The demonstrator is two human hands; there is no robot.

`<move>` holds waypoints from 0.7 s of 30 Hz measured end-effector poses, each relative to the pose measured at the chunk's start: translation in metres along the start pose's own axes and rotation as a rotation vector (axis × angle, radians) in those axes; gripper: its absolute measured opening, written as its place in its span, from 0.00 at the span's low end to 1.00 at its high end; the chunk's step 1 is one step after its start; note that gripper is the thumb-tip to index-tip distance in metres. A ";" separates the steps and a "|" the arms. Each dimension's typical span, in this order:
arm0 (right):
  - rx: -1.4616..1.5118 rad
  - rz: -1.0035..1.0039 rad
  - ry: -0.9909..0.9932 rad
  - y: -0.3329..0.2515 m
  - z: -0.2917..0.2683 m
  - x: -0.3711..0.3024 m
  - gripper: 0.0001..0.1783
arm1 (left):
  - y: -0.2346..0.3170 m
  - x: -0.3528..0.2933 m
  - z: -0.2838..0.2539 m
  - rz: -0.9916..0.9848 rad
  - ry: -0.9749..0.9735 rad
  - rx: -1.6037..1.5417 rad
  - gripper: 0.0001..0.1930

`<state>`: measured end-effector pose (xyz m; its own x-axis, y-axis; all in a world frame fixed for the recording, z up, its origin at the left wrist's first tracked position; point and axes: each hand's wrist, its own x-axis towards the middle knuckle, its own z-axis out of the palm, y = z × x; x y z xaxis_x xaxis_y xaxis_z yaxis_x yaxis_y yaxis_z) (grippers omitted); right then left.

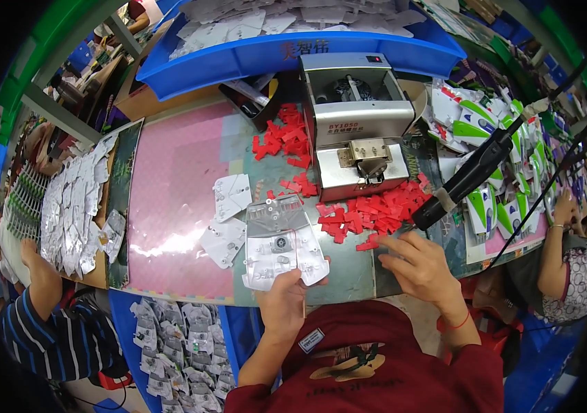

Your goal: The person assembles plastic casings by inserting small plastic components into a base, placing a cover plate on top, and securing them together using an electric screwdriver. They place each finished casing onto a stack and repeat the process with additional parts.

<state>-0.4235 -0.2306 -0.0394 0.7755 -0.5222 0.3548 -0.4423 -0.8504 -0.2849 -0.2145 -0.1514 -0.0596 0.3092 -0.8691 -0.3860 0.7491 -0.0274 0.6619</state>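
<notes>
My left hand (283,299) grips the lower edge of a white plastic housing (273,256), thumb on top. A clear plastic part (274,215) covers its far end, and a small round part and a thin wire show inside. My right hand (421,268) is over the table at the near edge of a pile of small red plastic pieces (383,213). Its fingers are apart and bent, the index fingertip beside one red piece (368,243); whether they touch, I cannot tell. Two flat white plastic panels (223,244) lie left of the housing.
A silver screw feeder (355,117) stands behind the red pieces. A black electric screwdriver (469,175) hangs at the right, before stacked green-and-white housings (507,165). Blue bins (252,65) of white parts stand behind and below left. Co-workers sit on both sides.
</notes>
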 end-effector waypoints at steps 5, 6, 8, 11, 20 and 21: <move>-0.115 0.029 -0.115 0.008 0.011 -0.002 0.13 | -0.008 -0.004 0.004 -0.018 -0.037 -0.005 0.28; -0.111 0.023 -0.107 0.008 0.012 -0.003 0.15 | -0.009 -0.005 0.005 -0.026 -0.056 0.002 0.28; -0.107 0.016 -0.100 0.008 0.012 -0.003 0.16 | -0.011 -0.005 0.004 -0.034 -0.074 0.009 0.28; -0.005 0.024 -0.030 0.007 0.013 -0.002 0.18 | -0.013 -0.005 0.002 -0.045 -0.094 -0.090 0.27; 0.295 0.210 0.343 -0.011 0.015 0.009 0.11 | -0.031 -0.015 0.008 0.045 0.038 -0.024 0.23; 0.334 0.221 0.301 -0.013 0.017 0.009 0.11 | -0.032 -0.015 0.007 0.046 0.040 -0.025 0.23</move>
<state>-0.4030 -0.2227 -0.0476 0.4931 -0.7250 0.4809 -0.3746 -0.6758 -0.6347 -0.2471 -0.1409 -0.0705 0.3664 -0.8485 -0.3818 0.7482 0.0247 0.6630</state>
